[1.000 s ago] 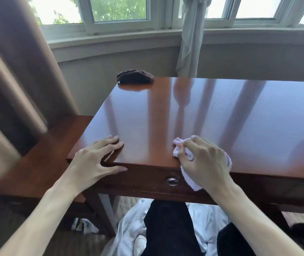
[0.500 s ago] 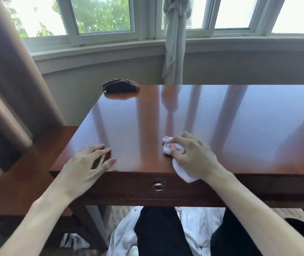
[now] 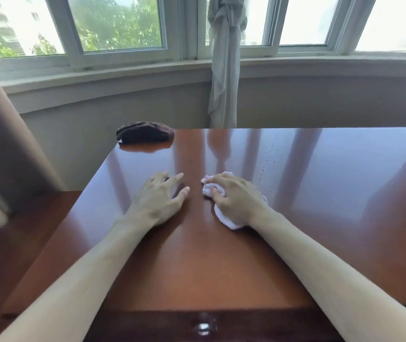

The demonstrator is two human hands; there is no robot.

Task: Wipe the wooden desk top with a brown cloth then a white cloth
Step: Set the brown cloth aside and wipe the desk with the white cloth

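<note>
The glossy wooden desk top [image 3: 320, 193] fills the middle of the view. My right hand [image 3: 236, 196] grips a crumpled white cloth [image 3: 226, 219] and presses it on the wood near the desk's middle. My left hand [image 3: 158, 197] rests flat on the desk just left of it, fingers spread. A folded brown cloth [image 3: 145, 132] lies by itself at the desk's far left corner.
A lower wooden side surface [image 3: 31, 230] adjoins the desk on the left. A drawer with a metal knob [image 3: 203, 325] sits in the front edge. A tied grey curtain [image 3: 224, 70] hangs behind the desk, and a brown curtain [image 3: 4, 144] hangs at the left.
Both hands have moved away from the front edge toward the desk's middle, the right one carrying the white cloth. My head has leaned forward over the desk.
</note>
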